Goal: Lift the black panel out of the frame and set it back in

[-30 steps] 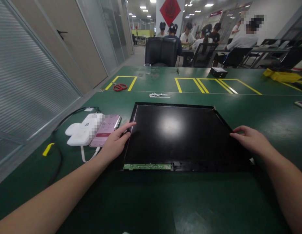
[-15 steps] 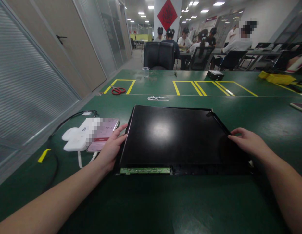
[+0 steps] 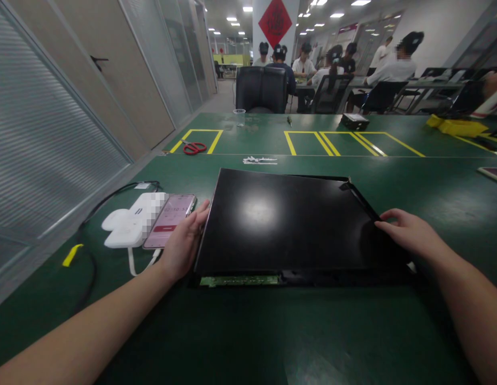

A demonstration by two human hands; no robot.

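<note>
A black LCD panel (image 3: 280, 224) lies tilted in a shallow black frame (image 3: 336, 279), its left side raised. At the front edge a strip of green circuit board (image 3: 240, 280) shows below the panel. My left hand (image 3: 182, 240) is closed on the panel's left edge, with the fingertips partly hidden behind it. On the opposite side my right hand (image 3: 404, 230) pinches the frame's right rim between thumb and fingers; its fingertips are partly out of sight.
Left of the panel lie a lit phone (image 3: 170, 222), white chargers (image 3: 132, 222) and a black cable (image 3: 92, 267). Farther back are red-handled scissors (image 3: 194, 148), white scraps (image 3: 259, 160), a plastic cup (image 3: 239, 117) and a black box (image 3: 355, 122). Several people sit beyond the table.
The panel's left side has risen a little, and the circuit board strip shows less. My left fingers have drawn in behind the panel's edge. My right hand has barely moved.
</note>
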